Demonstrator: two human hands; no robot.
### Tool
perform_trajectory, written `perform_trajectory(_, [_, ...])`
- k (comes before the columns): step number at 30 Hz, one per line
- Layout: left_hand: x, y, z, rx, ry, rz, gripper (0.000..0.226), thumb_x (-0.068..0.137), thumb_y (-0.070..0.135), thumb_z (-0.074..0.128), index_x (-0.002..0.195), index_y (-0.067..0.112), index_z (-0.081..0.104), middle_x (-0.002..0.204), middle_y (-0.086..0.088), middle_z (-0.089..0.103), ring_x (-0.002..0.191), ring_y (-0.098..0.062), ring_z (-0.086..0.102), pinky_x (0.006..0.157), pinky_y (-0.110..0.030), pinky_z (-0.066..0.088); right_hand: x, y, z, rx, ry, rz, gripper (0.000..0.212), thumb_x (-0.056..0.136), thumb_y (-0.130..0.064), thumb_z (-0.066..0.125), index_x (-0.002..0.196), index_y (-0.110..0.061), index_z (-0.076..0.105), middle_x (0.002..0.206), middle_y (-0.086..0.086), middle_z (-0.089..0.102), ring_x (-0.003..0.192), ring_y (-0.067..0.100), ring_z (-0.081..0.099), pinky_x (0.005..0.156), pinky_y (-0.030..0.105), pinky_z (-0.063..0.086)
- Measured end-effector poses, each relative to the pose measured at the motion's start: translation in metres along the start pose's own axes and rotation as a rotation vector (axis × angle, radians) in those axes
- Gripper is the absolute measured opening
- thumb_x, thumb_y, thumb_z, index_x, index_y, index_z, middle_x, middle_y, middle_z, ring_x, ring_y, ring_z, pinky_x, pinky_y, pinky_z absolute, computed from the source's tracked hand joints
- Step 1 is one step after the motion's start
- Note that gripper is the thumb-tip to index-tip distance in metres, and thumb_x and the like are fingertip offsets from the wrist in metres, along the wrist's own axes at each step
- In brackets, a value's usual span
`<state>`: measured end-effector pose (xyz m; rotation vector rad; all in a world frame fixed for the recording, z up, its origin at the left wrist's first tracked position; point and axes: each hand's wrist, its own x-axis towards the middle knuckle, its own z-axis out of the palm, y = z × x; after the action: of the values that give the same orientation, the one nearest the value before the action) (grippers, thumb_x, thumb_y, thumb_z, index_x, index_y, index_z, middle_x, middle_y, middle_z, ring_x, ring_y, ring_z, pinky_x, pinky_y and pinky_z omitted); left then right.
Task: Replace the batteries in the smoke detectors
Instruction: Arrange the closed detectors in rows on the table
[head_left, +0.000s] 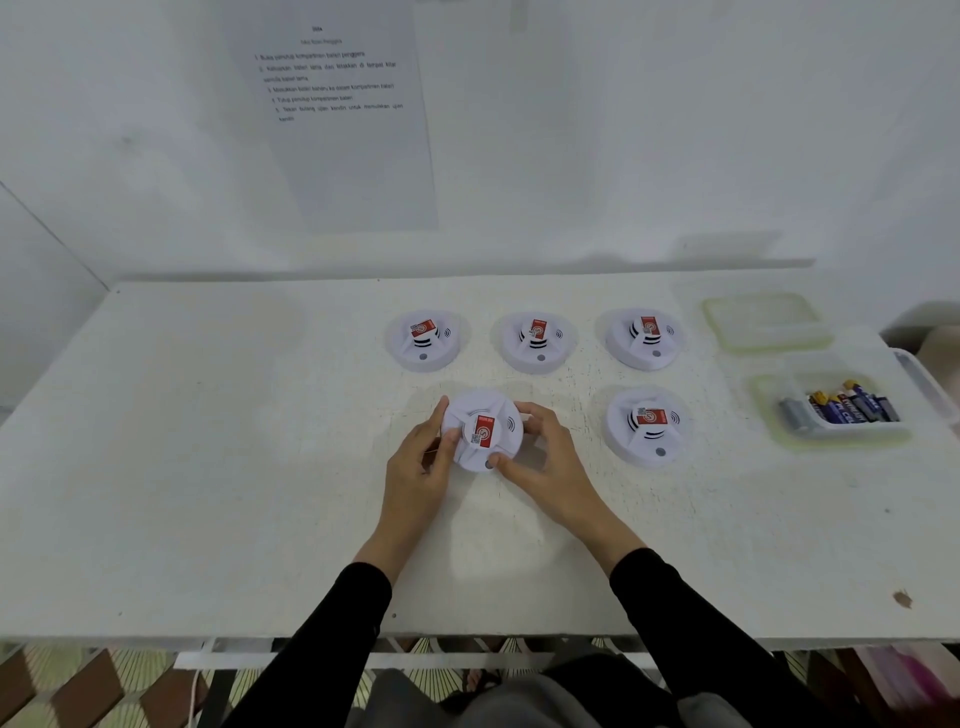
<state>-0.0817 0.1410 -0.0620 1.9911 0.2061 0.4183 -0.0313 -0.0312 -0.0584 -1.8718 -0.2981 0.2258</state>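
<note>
Both hands are on one smoke detector (480, 431), front row, left of centre on the table (208, 467). Left hand (421, 467) comes in from the left, fingers (443, 408) curled round the left rim, thumb lying on top beside the red label. Right hand (548, 457) mirrors it, its fingers clamped round the right rim, thumb tip at the front edge by the grey button. Black sleeves, forearms angling in over the near table edge. Can't tell if the unit sits on the table or is slightly lifted. Room: broad table surface left of the left hand, and more between the wrists and the near edge. Neighbour detector (647, 423) is near on the right, not touching the right hand. Back-row detectors (426, 338) (537, 340) (644, 335) stand apart behind. Clear container (841, 437) of batteries (852, 405) at far right, lid (766, 322) behind it. Held unit: white round housing, raised ribbed centre, red sticker with QR code, sound-wave mark on its right.
</note>
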Motion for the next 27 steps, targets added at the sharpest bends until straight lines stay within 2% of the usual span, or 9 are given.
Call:
perform_trajectory(9, [0.0, -0.001, 0.0, 0.029, 0.003, 0.008, 0.042, 0.099, 0.014, 0.054, 0.14, 0.01, 0.052, 0.124, 0.028, 0.052, 0.111, 0.023, 0.05, 0.089, -0.001, 0.039, 0.001, 0.003, 0.001, -0.001, 0.0, -0.002, 0.066, 0.073, -0.043, 0.079, 0.128, -0.045, 0.042, 0.128, -0.015, 0.054, 0.122, 0.016, 0.049, 0.101, 0.045, 0.045])
perform_trajectory(19, [-0.001, 0.0, -0.001, 0.013, -0.003, -0.025, 0.041, 0.1, 0.015, 0.054, 0.141, 0.014, 0.051, 0.122, 0.031, 0.054, 0.11, 0.02, 0.052, 0.088, -0.002, 0.04, 0.0, 0.002, 0.0, 0.006, -0.011, -0.008, 0.065, 0.074, -0.041, 0.078, 0.128, -0.044, 0.043, 0.126, -0.015, 0.055, 0.121, 0.017, 0.049, 0.101, 0.045, 0.045])
perform_trajectory(21, [-0.001, -0.001, -0.001, 0.009, 0.002, -0.026, 0.041, 0.1, 0.014, 0.054, 0.14, 0.013, 0.052, 0.124, 0.028, 0.054, 0.11, 0.02, 0.052, 0.088, -0.001, 0.04, -0.001, 0.002, -0.001, 0.0, -0.031, -0.007, 0.062, 0.076, -0.047, 0.075, 0.13, -0.043, 0.043, 0.127, -0.014, 0.056, 0.122, 0.016, 0.05, 0.1, 0.044, 0.046])
perform_trajectory(23, [-0.002, -0.001, -0.001, 0.007, 0.006, -0.03, 0.041, 0.099, 0.015, 0.054, 0.14, 0.013, 0.052, 0.125, 0.025, 0.055, 0.111, 0.021, 0.051, 0.088, -0.001, 0.04, -0.001, 0.001, -0.005, 0.001, -0.056, 0.005, 0.05, 0.084, -0.05, 0.066, 0.128, -0.043, 0.044, 0.127, -0.013, 0.056, 0.122, 0.011, 0.051, 0.102, 0.042, 0.046])
perform_trajectory(25, [-0.002, -0.002, -0.001, 0.003, 0.004, -0.032, 0.041, 0.099, 0.014, 0.054, 0.14, 0.014, 0.052, 0.125, 0.027, 0.054, 0.111, 0.022, 0.05, 0.088, -0.001, 0.039, -0.003, -0.003, -0.008, 0.019, -0.058, 0.01, 0.034, 0.095, -0.035, 0.056, 0.127, -0.04, 0.046, 0.126, -0.014, 0.056, 0.118, 0.004, 0.051, 0.104, 0.037, 0.044])
perform_trajectory(27, [-0.002, -0.002, 0.0, -0.003, 0.003, -0.037, 0.041, 0.099, 0.014, 0.055, 0.14, 0.015, 0.052, 0.126, 0.026, 0.054, 0.112, 0.022, 0.05, 0.088, -0.001, 0.04, -0.004, -0.005, -0.01, 0.029, -0.049, -0.003, 0.031, 0.099, -0.022, 0.05, 0.127, -0.035, 0.047, 0.124, -0.014, 0.057, 0.115, 0.002, 0.053, 0.102, 0.03, 0.044])
